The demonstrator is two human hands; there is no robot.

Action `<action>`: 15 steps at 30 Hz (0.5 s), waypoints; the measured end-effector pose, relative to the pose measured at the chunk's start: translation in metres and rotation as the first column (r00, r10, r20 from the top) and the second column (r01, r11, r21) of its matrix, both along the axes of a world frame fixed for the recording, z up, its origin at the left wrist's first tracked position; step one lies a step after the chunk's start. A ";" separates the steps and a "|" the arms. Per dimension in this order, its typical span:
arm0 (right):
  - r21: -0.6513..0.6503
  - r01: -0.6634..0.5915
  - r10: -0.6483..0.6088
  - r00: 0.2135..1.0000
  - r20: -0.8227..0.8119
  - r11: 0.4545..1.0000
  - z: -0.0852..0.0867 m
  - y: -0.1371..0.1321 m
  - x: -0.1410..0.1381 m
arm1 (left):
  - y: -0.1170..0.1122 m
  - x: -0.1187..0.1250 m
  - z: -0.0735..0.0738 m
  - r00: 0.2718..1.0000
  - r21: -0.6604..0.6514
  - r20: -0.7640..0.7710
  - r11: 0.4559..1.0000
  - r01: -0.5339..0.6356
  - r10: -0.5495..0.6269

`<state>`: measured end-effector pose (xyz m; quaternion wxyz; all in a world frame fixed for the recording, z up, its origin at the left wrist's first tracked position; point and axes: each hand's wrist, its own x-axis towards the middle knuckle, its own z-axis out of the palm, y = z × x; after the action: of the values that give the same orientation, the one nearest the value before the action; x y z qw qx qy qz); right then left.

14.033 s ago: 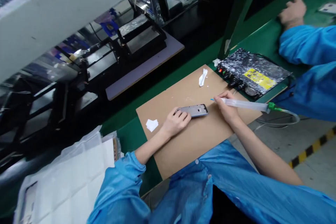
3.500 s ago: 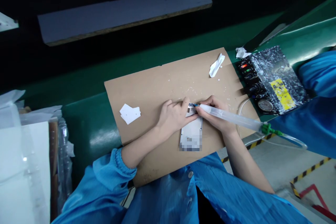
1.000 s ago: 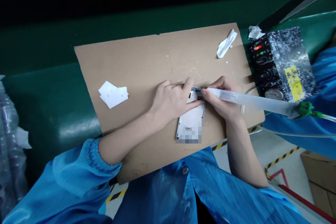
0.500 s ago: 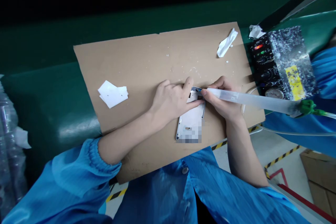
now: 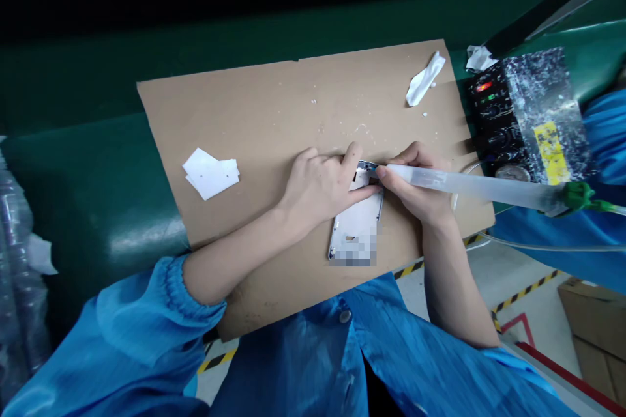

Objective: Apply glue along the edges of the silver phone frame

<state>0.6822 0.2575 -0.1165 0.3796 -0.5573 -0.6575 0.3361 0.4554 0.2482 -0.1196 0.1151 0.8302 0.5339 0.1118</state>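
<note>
A silver phone frame (image 5: 357, 225) lies on the sheet of cardboard (image 5: 235, 114), partly covered by fingers at its upper end. My left hand (image 5: 317, 186) grips that upper end, thumb across the face and index finger at the top edge. In my right hand (image 5: 423, 192) is a translucent dispensing syringe (image 5: 479, 187) with a green cap, held like a pen and nearly level. Its tip points left at the frame's upper right corner; whether it touches cannot be made out. Part of the frame's lower end is pixelated.
Folded white paper (image 5: 210, 174) lies at left, a crumpled tissue (image 5: 425, 80) at upper right. A speckled dispenser box (image 5: 533, 117) with lit indicators stands right of the cardboard, near a thin hose (image 5: 552, 248). Blue clothing of another person (image 5: 606, 137) shows at the right edge.
Hardly anything differs. The whole view has shifted by a few pixels, while both hands keep their hold on the phone frame and the syringe.
</note>
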 end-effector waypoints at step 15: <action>-0.009 0.004 -0.004 1.000 0.003 1.000 0.001 0.000 -0.002 | 0.000 0.000 0.004 1.000 -0.046 -0.002 0.999 0.000 0.000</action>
<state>0.6801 0.2573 -0.1157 0.3769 -0.5609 -0.6554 0.3373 0.4553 0.2486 -0.1156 0.1334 0.8274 0.5365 0.0986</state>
